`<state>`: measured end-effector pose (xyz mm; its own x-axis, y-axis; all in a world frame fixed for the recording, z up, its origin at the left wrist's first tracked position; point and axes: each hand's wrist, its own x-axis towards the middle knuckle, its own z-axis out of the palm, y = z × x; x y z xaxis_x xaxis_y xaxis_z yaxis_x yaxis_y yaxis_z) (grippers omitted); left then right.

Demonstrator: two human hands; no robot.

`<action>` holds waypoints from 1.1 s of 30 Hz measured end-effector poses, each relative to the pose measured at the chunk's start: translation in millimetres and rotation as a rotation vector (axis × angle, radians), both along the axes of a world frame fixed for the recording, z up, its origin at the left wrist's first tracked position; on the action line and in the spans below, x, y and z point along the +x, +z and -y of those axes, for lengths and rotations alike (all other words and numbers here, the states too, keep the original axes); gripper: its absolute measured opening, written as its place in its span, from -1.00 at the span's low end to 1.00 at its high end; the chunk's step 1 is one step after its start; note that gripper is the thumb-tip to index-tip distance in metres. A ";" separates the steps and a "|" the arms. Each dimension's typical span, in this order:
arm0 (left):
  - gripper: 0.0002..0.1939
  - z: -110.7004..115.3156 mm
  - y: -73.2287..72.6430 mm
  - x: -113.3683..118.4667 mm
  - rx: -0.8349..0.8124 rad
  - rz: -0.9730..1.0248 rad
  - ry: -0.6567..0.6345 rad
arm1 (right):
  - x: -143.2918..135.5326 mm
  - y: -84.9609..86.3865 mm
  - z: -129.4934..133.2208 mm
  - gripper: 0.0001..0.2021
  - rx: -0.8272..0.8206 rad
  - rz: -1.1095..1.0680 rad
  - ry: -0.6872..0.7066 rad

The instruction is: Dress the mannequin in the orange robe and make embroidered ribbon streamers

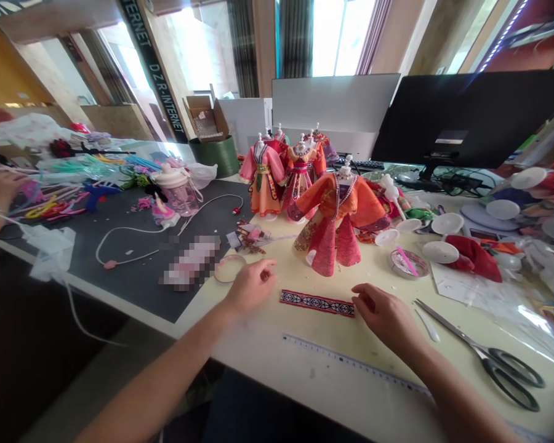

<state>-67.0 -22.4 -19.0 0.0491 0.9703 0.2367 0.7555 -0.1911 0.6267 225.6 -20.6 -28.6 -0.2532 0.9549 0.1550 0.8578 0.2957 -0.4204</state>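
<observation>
A short strip of patterned ribbon (317,303), dark blue and white with red edges, lies flat on the pale table between my two hands. My left hand (252,284) hovers just left of it, fingers loosely curled and thumb a little apart, with nothing seen in it. At the ribbon's right end is my right hand (382,312), its fingers bent and parted from the thumb; whether it touches the ribbon I cannot tell. Nearer me lies a clear ruler (346,359). Behind the ribbon stands a small orange and red robe (339,215) on a white stand.
Black-handled scissors (482,351) lie at the right beside a thin white piece (427,326). A round dish (409,263), a tape roll (229,269) and more small dressed stands (263,175) are farther back. Another person's hand (0,187) shows at far left.
</observation>
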 end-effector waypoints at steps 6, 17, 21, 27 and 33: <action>-0.74 -18.8 23.9 -57.3 0.072 0.004 0.251 | -1.8 -6.2 -1.9 -0.77 0.046 0.049 0.065; -0.90 -82.0 18.0 -83.2 -0.056 -0.114 0.232 | -0.4 -9.4 -3.4 -0.74 0.047 0.115 0.102; -0.96 -87.8 20.2 -83.7 -0.077 -0.037 0.195 | 0.5 -9.8 -3.8 -0.75 0.054 0.104 0.117; -0.83 -74.2 54.6 -82.5 -0.054 0.275 0.141 | 0.7 -11.2 -4.6 -0.75 0.047 0.116 0.125; -0.78 -68.4 76.3 -73.7 -0.089 0.602 0.040 | -0.2 -10.0 -4.4 -0.75 0.052 0.105 0.128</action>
<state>-140.7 46.0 57.3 -0.1047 0.9861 0.1290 0.2687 -0.0968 0.9583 225.5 -16.2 -38.5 -0.3900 0.9051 0.1696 0.8502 0.4247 -0.3113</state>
